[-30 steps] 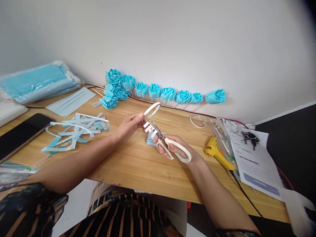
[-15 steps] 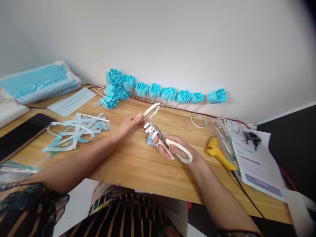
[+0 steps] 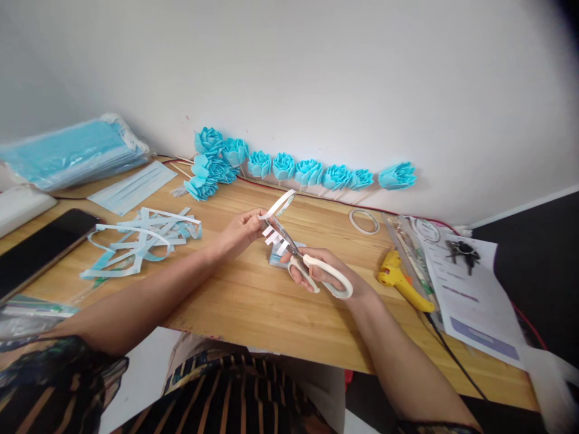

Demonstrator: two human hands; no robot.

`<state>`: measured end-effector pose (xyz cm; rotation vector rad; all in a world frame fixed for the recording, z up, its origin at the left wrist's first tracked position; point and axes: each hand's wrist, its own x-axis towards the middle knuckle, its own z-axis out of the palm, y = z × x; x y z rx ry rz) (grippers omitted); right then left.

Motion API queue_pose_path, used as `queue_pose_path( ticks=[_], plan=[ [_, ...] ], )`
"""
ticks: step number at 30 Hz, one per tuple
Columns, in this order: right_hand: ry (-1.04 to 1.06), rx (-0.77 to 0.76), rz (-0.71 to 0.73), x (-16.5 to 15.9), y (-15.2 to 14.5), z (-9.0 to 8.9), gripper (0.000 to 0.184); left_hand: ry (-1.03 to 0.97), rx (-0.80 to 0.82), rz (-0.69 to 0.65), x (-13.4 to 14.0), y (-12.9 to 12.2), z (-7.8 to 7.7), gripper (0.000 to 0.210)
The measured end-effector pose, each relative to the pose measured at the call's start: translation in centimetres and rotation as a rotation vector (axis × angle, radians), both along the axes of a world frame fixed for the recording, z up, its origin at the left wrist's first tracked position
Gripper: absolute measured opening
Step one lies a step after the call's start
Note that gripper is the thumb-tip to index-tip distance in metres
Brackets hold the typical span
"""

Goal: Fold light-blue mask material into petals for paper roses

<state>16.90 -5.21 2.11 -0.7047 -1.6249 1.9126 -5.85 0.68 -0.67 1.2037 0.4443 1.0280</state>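
My left hand (image 3: 246, 229) pinches a narrow roll of white tape (image 3: 277, 205), which stands up from the fingertips as a ring. White-handled scissors (image 3: 329, 276) are in my right hand (image 3: 325, 258), with fingers through the loops and the blades pointing up and left to the left fingertips. Several short white tape pieces (image 3: 275, 236) hang in a row along the blade. Below the scissors, partly hidden, lies a small stack of light-blue pieces (image 3: 277, 258) on the wooden table (image 3: 253, 313). Whether the blades touch the tape I cannot tell.
Blue fabric flowers (image 3: 309, 173) on sticks line the wall. Cut mask strips (image 3: 140, 241), a phone (image 3: 45, 250) and a bag of masks (image 3: 76, 150) lie left. On the right are another tape roll (image 3: 363, 222), a yellow glue gun (image 3: 402, 282), keys (image 3: 462, 253) and paper (image 3: 474, 301).
The tape roll has turned in my left fingers and shows a narrower loop. My right hand and the scissors stay almost where they were.
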Motion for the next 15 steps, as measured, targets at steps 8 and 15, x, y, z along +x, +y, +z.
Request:
queue_pose_path(
  ticks=[8,15],
  plan=[
    [0.014,0.009,0.008,0.0,-0.09,0.03,0.059,0.009,-0.038,0.018,-0.01,-0.21,0.03,0.06],
    [0.06,-0.004,-0.006,-0.12,-0.17,-0.36,0.055,-0.002,-0.024,0.023,0.1,-0.08,-0.25,0.055]
  ],
)
